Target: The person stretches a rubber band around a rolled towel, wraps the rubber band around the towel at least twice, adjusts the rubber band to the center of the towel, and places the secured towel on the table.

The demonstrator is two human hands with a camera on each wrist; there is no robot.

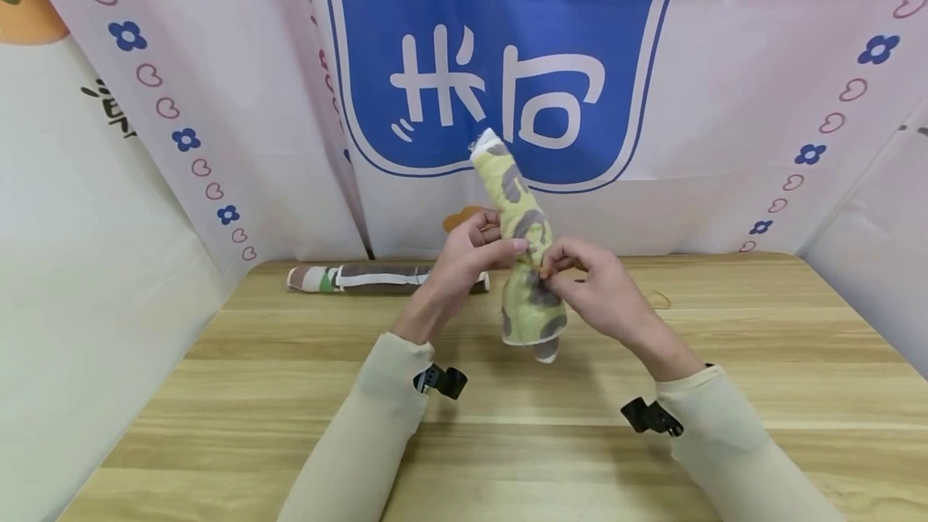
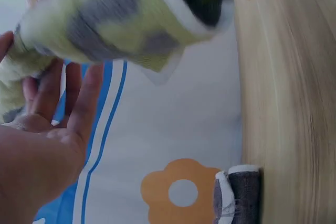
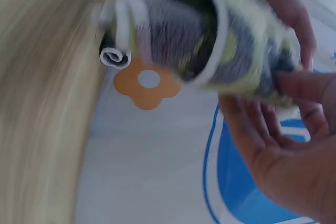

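Observation:
A rolled cloth (image 1: 524, 216), yellow-green with grey patches and white edges, is held up tilted above the table. It narrows at the middle and flares at its lower end, where an inner layer (image 3: 173, 35) sticks out. My left hand (image 1: 471, 252) grips the roll near its middle, thumb across the front. From the other side my right hand (image 1: 598, 284) pinches at the narrowed waist, where a bit of orange rubber band (image 1: 542, 272) shows by the fingertips. The wrist views show the flared end blurred, with fingers gathered at the waist.
Behind my left hand, a second rolled cloth (image 1: 384, 279), dark with white, green and brown parts, lies along the back of the wooden table (image 1: 493, 457). A loose rubber band (image 1: 658, 299) lies right of my right hand. A printed curtain (image 1: 696, 216) hangs behind.

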